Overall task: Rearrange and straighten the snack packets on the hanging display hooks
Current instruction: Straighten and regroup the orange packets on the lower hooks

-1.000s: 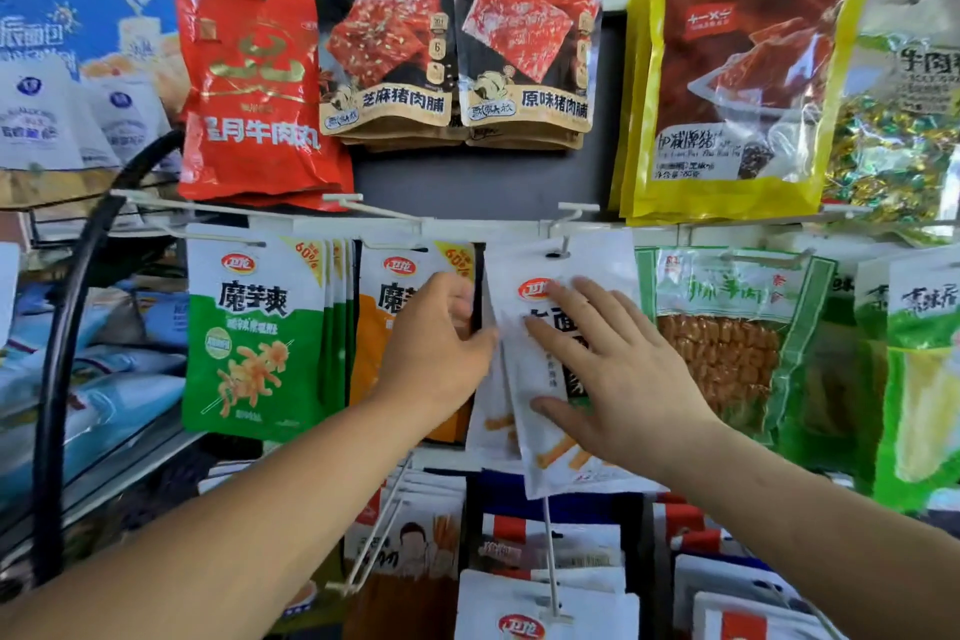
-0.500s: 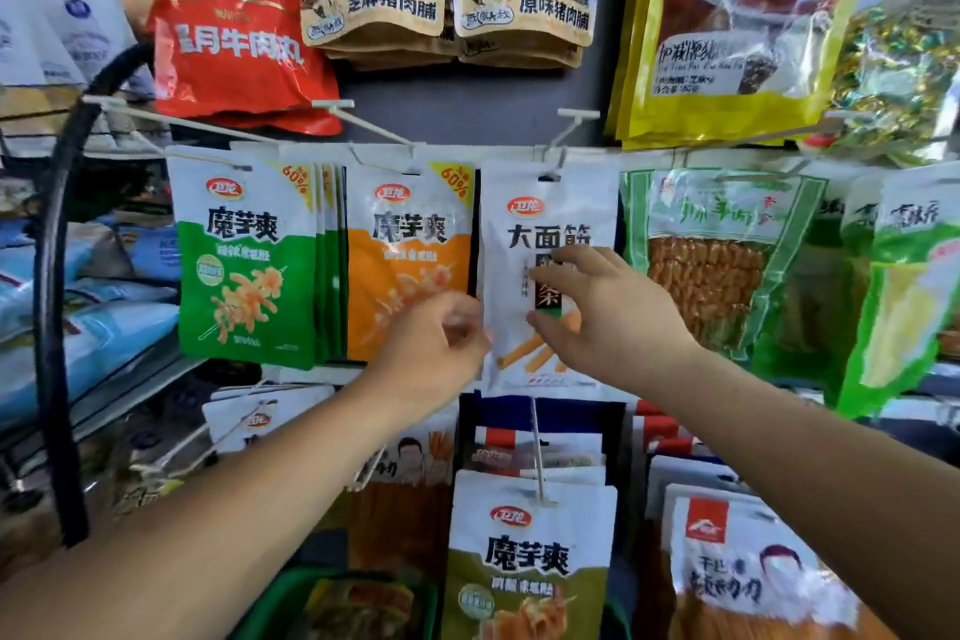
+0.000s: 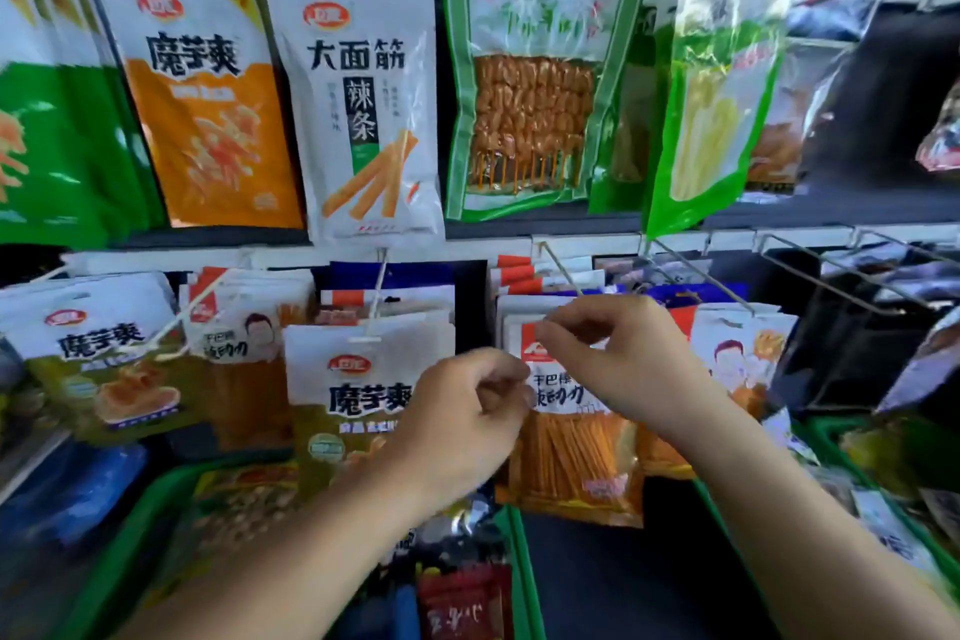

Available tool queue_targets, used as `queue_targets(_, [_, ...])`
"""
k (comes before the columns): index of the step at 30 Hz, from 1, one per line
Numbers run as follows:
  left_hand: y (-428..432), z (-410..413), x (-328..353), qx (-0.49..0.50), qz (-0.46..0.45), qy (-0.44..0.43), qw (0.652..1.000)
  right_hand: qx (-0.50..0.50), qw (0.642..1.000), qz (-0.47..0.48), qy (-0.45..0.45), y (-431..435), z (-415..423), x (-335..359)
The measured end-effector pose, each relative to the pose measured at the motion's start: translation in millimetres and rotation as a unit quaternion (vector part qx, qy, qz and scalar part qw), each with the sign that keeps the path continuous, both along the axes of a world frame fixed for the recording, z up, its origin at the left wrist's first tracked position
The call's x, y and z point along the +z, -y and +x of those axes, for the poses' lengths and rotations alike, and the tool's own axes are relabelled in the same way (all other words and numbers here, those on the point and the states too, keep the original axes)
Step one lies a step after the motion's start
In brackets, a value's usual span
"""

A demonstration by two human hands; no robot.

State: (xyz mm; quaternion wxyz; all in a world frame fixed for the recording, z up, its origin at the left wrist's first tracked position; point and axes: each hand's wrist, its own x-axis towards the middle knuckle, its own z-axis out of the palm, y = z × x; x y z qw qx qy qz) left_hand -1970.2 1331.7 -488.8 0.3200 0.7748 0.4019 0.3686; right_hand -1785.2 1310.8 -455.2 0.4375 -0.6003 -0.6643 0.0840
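My left hand [image 3: 470, 413] loosely curled, empty, against the orange strip packet [image 3: 571, 463] on the lower hook, my right hand [image 3: 618, 364] pinching its top edge, both dropped from the white packet [image 3: 371, 120] hanging above.

Both hands are curled in front of the lower row of hooks: the left hand [image 3: 462, 418] at 6 o'clock, the right hand [image 3: 618, 359] at 4 o'clock over an orange-stick packet [image 3: 571, 463]. At 11 o'clock a white packet [image 3: 363, 99] hangs straight beside an orange packet [image 3: 208, 94].

Wire display hooks [image 3: 563, 270] in two rows, snack packets [image 3: 363, 99] hanging from them
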Motion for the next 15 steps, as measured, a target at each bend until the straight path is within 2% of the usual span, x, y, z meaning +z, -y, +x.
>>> queue_targets(5, [3, 61, -42, -0.095, -0.084, -0.032, 0.991, -0.168, 0.973, 0.093, -0.125, 24, 54, -48])
queue_targets(7, [-1, 88, -51, -0.120, -0.073, -0.038, 0.989, -0.242, 0.952, 0.104, -0.156, 26, 79, -63])
queue_targets(12, [-11, 120, -78, -0.047, 0.006, -0.018, 0.999, -0.358, 0.918, 0.064, -0.158, 1, 151, -115])
queue_targets(15, [-10, 121, -94, -0.016, 0.032, 0.002, 0.999, -0.329, 0.922, 0.045, -0.198, -10, 173, -127])
